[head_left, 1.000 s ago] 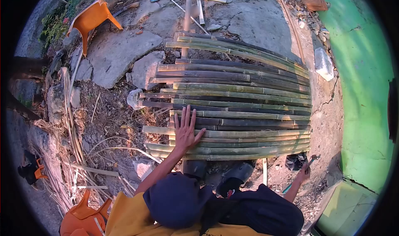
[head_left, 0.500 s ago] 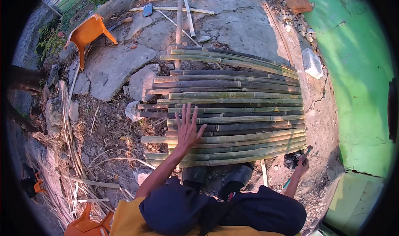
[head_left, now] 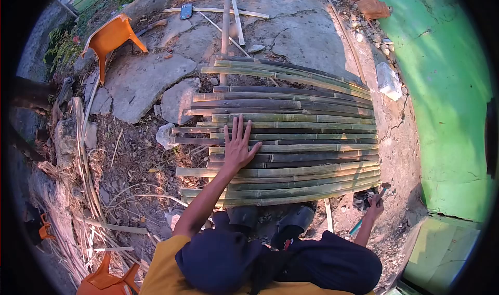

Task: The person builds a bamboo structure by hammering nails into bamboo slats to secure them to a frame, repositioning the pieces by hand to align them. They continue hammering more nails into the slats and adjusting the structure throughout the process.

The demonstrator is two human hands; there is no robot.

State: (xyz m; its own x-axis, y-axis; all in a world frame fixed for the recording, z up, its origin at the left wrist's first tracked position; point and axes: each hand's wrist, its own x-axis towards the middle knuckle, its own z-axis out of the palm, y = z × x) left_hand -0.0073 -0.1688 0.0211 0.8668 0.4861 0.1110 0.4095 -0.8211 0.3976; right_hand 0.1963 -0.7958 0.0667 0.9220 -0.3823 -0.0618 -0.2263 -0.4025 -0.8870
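Split bamboo slats (head_left: 312, 166) lie side by side in a row, green, brown and dark, with uneven ends on the left. My left hand (head_left: 239, 150) lies over the slats toward their left side, palm down, fingers spread and pointing away from me. Low at the right, my right hand (head_left: 373, 211) is wrapped round a hammer (head_left: 356, 227) with a teal handle. The hammer's dark head is just past the right end of the nearest slats.
An orange plastic chair (head_left: 112, 38) is at the upper left. A phone (head_left: 186, 11) rests near thin wooden strips at the back. A pole (head_left: 225, 30) runs under the slats. A green wall (head_left: 447, 118) bounds the right; loose bamboo strips (head_left: 86, 165) litter the left.
My left hand has moved a little farther away from me across the slats and slightly to the right. My right hand keeps the hammer in almost the same place.
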